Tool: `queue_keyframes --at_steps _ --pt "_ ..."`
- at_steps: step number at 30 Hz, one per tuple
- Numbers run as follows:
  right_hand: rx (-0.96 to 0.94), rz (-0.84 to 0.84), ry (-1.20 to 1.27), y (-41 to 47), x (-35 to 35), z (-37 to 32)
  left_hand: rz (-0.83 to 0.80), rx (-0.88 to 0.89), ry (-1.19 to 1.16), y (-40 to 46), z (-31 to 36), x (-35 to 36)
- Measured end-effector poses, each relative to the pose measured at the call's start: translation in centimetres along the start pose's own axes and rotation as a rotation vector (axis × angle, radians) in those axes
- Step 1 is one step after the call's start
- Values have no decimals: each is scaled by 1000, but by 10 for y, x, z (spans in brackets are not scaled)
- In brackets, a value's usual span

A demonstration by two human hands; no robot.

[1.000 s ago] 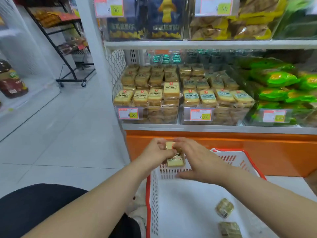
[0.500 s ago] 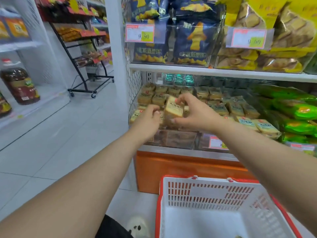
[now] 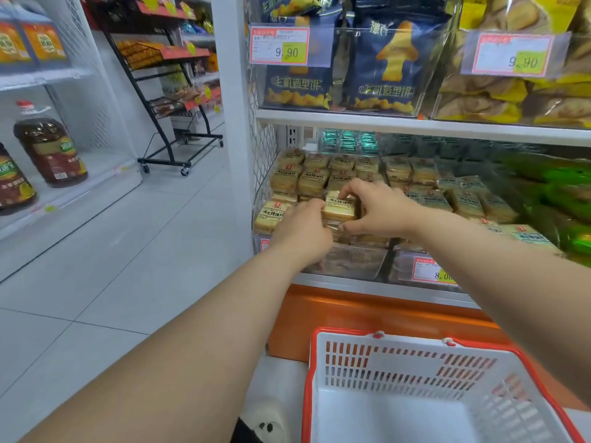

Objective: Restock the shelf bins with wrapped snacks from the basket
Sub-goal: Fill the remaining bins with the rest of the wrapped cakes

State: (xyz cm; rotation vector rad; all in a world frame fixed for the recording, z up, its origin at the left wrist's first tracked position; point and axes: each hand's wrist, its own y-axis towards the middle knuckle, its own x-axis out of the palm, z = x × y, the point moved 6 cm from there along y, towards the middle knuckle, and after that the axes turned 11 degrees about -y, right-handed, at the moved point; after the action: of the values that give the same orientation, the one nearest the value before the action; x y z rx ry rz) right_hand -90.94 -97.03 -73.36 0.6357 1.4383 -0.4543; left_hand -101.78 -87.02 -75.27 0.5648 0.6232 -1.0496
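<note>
Right hand [image 3: 380,212] pinches the wrapped snack [image 3: 339,206] by its ends; left hand [image 3: 303,230] curls against its side; light, squashy, slippery film.

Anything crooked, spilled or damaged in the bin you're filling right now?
Nothing stands out. Both hands, left hand and right hand, hold one wrapped snack level on the neat rows in the left bin.

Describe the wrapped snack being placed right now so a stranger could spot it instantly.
Start at the white shelf unit and drop to the level under the blue snack bags, into the leftmost clear bin. The wrapped snack is a yellowish cake slice lying on top of the stack. Unlike its neighbours, it sits between the left hand and the right hand, whose fingers grip it.
</note>
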Motion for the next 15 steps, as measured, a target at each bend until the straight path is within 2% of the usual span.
queue_keyframes --at_steps 9,15 --pt "-5 96 10 -26 -3 2 15 -2 16 -8 -1 0" --pt "19 254 100 -84 -15 0 133 54 80 -33 11 -9"
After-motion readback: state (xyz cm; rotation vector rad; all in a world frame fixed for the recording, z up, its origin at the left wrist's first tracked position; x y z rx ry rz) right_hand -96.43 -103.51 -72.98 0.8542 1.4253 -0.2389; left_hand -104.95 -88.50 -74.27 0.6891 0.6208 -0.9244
